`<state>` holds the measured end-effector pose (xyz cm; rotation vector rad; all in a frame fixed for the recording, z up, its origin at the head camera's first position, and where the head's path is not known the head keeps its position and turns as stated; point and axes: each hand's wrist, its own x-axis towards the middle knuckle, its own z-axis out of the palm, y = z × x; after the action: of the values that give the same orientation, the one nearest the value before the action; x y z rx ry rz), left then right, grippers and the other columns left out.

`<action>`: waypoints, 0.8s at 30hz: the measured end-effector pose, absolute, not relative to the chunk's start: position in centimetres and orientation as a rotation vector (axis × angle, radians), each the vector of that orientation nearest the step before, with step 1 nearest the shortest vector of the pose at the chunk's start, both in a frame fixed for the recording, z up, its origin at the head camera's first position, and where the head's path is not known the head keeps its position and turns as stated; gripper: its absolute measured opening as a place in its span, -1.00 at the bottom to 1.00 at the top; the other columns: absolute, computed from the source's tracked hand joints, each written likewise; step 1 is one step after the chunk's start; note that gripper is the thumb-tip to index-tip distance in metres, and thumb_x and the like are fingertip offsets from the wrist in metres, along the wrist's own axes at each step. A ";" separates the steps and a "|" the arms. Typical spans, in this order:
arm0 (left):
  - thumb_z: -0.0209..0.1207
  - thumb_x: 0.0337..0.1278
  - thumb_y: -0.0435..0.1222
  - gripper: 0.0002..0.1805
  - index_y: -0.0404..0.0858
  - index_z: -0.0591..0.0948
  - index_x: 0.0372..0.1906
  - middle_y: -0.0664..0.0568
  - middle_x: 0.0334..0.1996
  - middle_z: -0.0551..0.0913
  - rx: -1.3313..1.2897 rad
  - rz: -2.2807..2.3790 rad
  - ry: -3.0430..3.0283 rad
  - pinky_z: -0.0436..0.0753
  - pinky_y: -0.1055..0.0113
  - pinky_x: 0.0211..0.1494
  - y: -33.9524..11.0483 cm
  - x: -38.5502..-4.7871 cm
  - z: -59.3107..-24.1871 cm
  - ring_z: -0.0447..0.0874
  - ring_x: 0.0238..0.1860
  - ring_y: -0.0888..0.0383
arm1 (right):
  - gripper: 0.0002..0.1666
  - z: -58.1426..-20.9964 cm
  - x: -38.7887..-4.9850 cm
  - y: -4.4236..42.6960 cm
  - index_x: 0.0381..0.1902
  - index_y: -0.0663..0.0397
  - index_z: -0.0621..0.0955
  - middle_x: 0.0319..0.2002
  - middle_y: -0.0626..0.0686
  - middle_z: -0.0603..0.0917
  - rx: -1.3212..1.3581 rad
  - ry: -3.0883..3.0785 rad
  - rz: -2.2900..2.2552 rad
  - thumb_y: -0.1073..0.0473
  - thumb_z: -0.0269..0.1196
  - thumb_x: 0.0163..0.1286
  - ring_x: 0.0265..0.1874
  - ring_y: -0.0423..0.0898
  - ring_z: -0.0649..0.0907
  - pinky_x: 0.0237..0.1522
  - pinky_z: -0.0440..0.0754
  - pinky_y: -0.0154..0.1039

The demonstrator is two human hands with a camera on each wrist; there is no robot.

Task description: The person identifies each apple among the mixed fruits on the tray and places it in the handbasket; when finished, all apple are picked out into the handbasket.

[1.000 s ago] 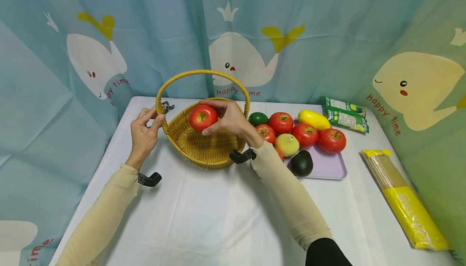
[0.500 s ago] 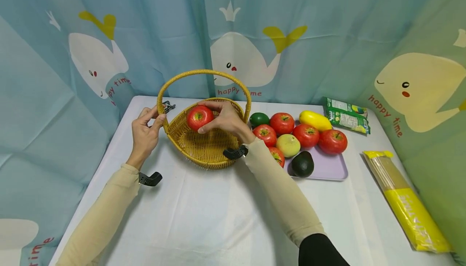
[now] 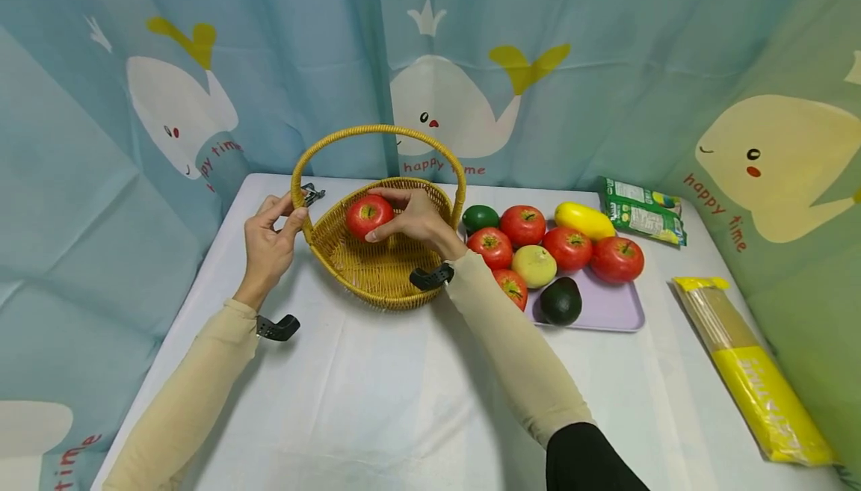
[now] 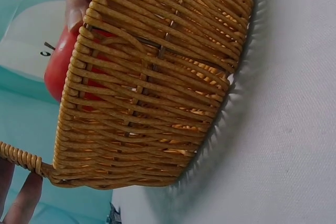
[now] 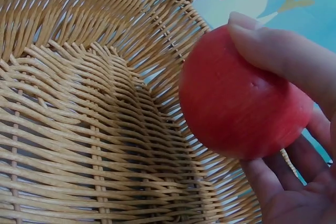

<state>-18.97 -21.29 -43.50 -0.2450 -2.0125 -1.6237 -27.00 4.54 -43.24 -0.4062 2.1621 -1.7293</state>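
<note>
A yellow-brown wicker basket [image 3: 377, 274] with a tall arched handle stands at the back of the table. My left hand [image 3: 267, 241] pinches the left foot of that handle between thumb and fingers. In my right hand [image 3: 420, 218] is a red apple [image 3: 368, 216], held over the basket's left half near the rim. The right wrist view shows thumb and fingers around the apple [image 5: 236, 98], with the woven basket floor [image 5: 63, 140] bare below. From the left wrist view, the apple [image 4: 60, 66] shows partly above the rim, the basket wall hiding its lower part.
Right of the basket, a lilac tray [image 3: 612, 308] bears several red apples [image 3: 568, 248], a pale yellow-green fruit [image 3: 534, 265], an avocado [image 3: 560, 301] and a yellow fruit [image 3: 584, 220]. Green snack packets [image 3: 643, 211] and a yellow noodle pack [image 3: 753, 371] lie farther right. A metal clip [image 3: 312, 194] lies behind the left hand.
My right hand has moved slightly left and a little lower over the basket with the apple. The left hand stays on the handle.
</note>
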 end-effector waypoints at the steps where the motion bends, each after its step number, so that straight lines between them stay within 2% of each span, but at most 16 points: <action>1: 0.26 0.41 -0.53 -0.68 -0.47 0.71 0.20 0.27 -0.30 0.58 -0.252 -1.631 -2.009 0.74 0.62 -0.13 -21.3 -19.0 -43.5 0.61 -0.17 0.33 | -0.10 -43.3 -27.0 4.6 0.28 -0.12 0.74 0.22 0.04 0.74 -0.402 2.164 -1.729 0.31 0.75 -0.10 0.24 -0.01 0.65 0.30 0.72 -0.13; 8: 0.27 0.42 -0.49 -0.67 -0.46 0.71 0.21 0.24 -0.28 0.61 -0.274 -1.662 -2.000 0.77 0.58 -0.12 -21.5 -18.9 -43.5 0.63 -0.15 0.30 | -0.09 -43.6 -27.4 4.6 0.27 -0.12 0.75 0.22 0.03 0.76 -0.383 2.198 -1.712 0.30 0.76 -0.13 0.24 -0.03 0.68 0.31 0.72 -0.12; 16: 0.28 0.40 -0.52 -0.68 -0.49 0.71 0.19 0.26 -0.29 0.59 -0.268 -1.649 -2.005 0.74 0.63 -0.14 -21.4 -19.2 -43.4 0.61 -0.16 0.32 | -0.11 -43.7 -27.7 4.3 0.28 -0.02 0.73 0.21 0.08 0.77 -0.376 2.245 -1.693 0.31 0.76 -0.10 0.22 -0.01 0.70 0.32 0.72 -0.14; 24: 0.24 0.38 -0.59 -0.67 -0.61 0.66 0.19 0.24 -0.30 0.57 -0.263 -1.634 -2.006 0.70 0.68 -0.13 -20.1 -17.3 -40.9 0.58 -0.19 0.42 | -0.11 -43.8 -28.2 4.8 0.31 -0.07 0.72 0.24 0.05 0.74 -0.277 2.246 -1.633 0.23 0.75 -0.05 0.24 -0.03 0.68 0.32 0.71 -0.14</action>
<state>-17.27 -20.14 -40.86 -0.2632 -2.0057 -1.6340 -28.22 4.78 -43.78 -0.2773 2.2457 -1.6328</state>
